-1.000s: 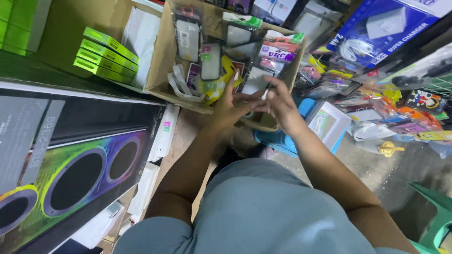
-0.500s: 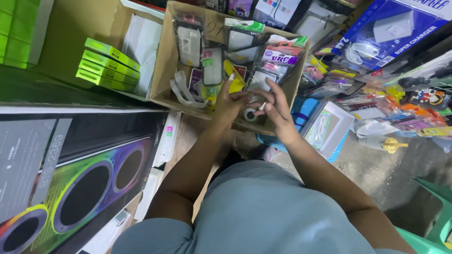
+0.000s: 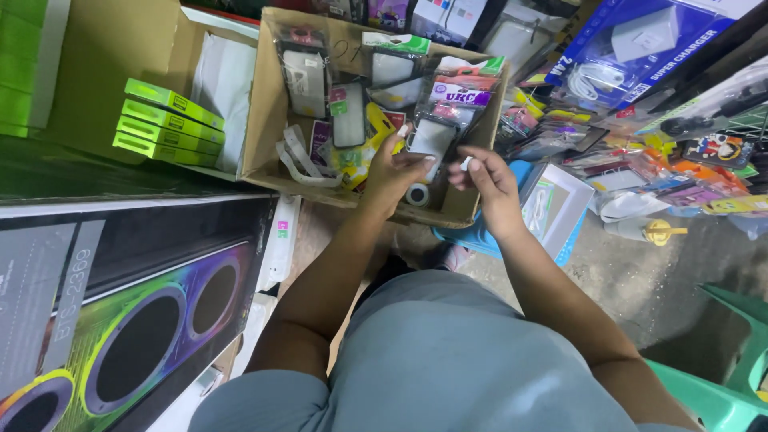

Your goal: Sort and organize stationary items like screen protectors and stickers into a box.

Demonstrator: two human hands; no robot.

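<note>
Stack of green boxes [image 3: 168, 122] lying left of the cardboard box. Big speaker carton [image 3: 120, 304] sitting lower left, rainbow rings showing. Blue charger box [image 3: 640, 48] leaning upper right. Packaged accessories [image 3: 688, 184] spreading across the concrete floor [image 3: 640, 280].

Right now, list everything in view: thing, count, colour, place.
open cardboard box: one, brown, ahead of the hands, full of bagged items
clear-bagged phone cases: several, mixed colours, inside the box
flat green boxes: four, stacked, left of the cardboard box
large speaker carton: one, black with rainbow rings, lower left
blue charger box: one, upper right
loose packaged accessories: many, mixed colours, on the floor at right
small white roll: one, below the left hand
left hand: grip on a clear-bagged pale case
right hand: pinching a small white piece
</note>
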